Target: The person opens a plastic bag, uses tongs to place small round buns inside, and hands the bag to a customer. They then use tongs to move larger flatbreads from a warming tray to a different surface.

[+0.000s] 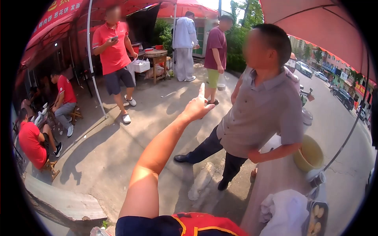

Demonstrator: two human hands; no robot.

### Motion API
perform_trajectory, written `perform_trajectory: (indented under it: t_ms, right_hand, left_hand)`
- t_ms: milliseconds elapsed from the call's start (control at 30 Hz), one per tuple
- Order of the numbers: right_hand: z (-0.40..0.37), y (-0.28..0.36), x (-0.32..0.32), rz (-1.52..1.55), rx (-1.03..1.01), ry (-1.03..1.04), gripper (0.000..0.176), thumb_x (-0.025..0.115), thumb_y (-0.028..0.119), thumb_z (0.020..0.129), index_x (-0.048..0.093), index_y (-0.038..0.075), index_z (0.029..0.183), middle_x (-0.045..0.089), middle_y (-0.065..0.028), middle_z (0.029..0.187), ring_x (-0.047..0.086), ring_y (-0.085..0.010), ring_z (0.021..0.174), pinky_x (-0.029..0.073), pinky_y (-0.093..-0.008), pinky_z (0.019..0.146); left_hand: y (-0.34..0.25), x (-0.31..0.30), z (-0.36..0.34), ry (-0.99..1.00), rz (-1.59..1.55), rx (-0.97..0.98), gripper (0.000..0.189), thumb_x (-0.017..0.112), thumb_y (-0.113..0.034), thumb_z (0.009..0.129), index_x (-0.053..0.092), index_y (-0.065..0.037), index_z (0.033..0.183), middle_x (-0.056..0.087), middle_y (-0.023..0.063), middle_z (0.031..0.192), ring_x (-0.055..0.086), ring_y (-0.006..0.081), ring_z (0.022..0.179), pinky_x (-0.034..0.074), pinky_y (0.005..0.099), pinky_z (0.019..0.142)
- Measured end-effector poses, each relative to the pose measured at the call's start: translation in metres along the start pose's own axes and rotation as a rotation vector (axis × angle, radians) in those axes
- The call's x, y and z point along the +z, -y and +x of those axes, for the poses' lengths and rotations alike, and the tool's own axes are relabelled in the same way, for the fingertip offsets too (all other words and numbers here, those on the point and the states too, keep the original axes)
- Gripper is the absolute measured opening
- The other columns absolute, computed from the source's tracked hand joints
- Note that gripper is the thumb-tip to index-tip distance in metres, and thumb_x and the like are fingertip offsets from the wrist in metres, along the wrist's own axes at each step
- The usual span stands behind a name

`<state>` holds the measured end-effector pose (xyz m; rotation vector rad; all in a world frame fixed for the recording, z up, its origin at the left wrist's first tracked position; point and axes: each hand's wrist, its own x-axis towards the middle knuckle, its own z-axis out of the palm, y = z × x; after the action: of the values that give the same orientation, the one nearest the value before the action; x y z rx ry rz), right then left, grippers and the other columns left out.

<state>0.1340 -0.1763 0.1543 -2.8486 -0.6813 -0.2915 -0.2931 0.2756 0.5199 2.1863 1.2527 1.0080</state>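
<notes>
Red fabric canopies (323,21) shade a sunlit grey concrete pavement (161,92) beside a road. Above it, the left hand (196,108) points, index finger straight, thumb apart, gripping nothing; the right hand's state cannot be told. One crumpled white cloth (285,210) lies on the long pale table (275,177), near a person in a grey-beige shirt (256,110).

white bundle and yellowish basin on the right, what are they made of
White bundle: apparently soft matte fabric, judging by its loose folds; fibre unclear. Yellowish basin: probably smooth plastic, from its even colour and rounded shape, though enamel is possible.
</notes>
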Motion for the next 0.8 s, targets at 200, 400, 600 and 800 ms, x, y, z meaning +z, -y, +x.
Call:
perform_trajectory:
  t_ms: [200, 400, 600, 800]
  right_hand:
    - [-0.001, 0.013, 0.003, -0.005, -0.012, -0.008, 0.026, 0.047, 0.016, 0.082, 0.064, 0.008, 0.099, 0.060, -0.0126, 0.106, 0.054, -0.0302, 0.101, 0.036, -0.0487, 0.085]
    - [-0.002, 0.030, -0.002, -0.009, -0.023, 0.003, 0.026, 0.047, 0.017, 0.082, 0.064, 0.008, 0.100, 0.059, -0.0128, 0.106, 0.053, -0.0302, 0.101, 0.036, -0.0487, 0.086]
    - [-0.002, 0.042, -0.008, 0.000, -0.024, -0.001, 0.026, 0.047, 0.017, 0.082, 0.064, 0.008, 0.100, 0.059, -0.0130, 0.107, 0.053, -0.0303, 0.102, 0.036, -0.0486, 0.086]
    - [0.001, 0.048, -0.008, -0.001, -0.032, -0.002, 0.026, 0.047, 0.017, 0.082, 0.064, 0.007, 0.100, 0.059, -0.0131, 0.107, 0.053, -0.0304, 0.102, 0.035, -0.0486, 0.087]
  left_hand:
    - [0.026, -0.008, 0.010, -0.004, -0.011, 0.047, 0.095, 0.063, -0.030, 0.076, -0.005, -0.001, 0.136, 0.061, 0.0121, 0.094, 0.058, 0.0279, 0.088, 0.044, 0.0364, 0.078]
    - [0.035, -0.015, 0.028, -0.046, 0.018, 0.073, 0.095, 0.062, -0.030, 0.077, -0.006, -0.003, 0.137, 0.060, 0.0154, 0.101, 0.057, 0.0307, 0.095, 0.043, 0.0377, 0.084]
    - [0.036, -0.022, 0.031, -0.051, -0.033, 0.106, 0.096, 0.062, -0.031, 0.076, -0.006, -0.004, 0.137, 0.059, 0.0157, 0.103, 0.056, 0.0314, 0.097, 0.042, 0.0373, 0.087]
    - [0.042, -0.009, 0.029, -0.009, -0.060, 0.090, 0.095, 0.063, -0.030, 0.077, -0.006, -0.005, 0.138, 0.058, 0.0161, 0.105, 0.055, 0.0318, 0.099, 0.041, 0.0365, 0.088]
